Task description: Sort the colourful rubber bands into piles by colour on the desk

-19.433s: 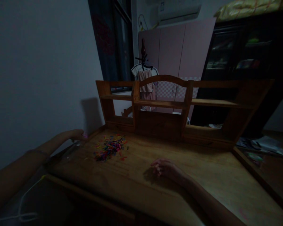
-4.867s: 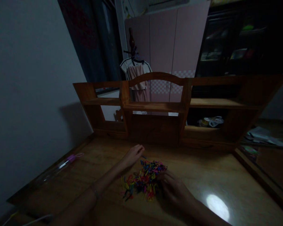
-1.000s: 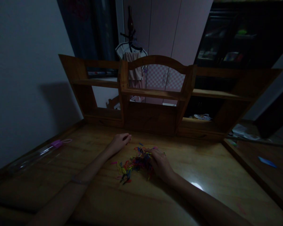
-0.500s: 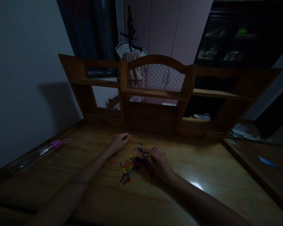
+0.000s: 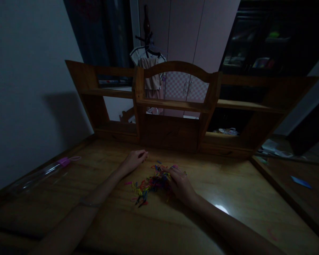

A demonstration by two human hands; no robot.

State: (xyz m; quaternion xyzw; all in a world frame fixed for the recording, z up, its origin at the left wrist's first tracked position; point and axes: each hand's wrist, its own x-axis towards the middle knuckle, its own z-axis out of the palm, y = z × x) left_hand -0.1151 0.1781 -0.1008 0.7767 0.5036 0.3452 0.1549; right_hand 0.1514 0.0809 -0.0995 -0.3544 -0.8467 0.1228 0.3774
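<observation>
A loose heap of small, thin pieces [image 5: 152, 183] in red, yellow, blue, green, pink and black lies on the wooden desk; in the dim light they look like paper clips or little bands. My right hand [image 5: 181, 182] rests on the heap's right side, fingers bent down among the pieces and drawn together. What it pinches, if anything, is hidden. Beyond the heap to the left, my left hand [image 5: 134, 160] lies on the desk with curled fingers and the fingertips together. Whatever is between them cannot be made out. A thin band circles the left wrist.
A wooden shelf unit [image 5: 172, 104] stands along the desk's back edge. On the left, a clear tube-like bag with a purple top and loop [image 5: 63, 162] lies by the wall. A blue card [image 5: 301, 182] lies on the lower surface at right. One small blue piece [image 5: 158, 162] sits apart behind the heap.
</observation>
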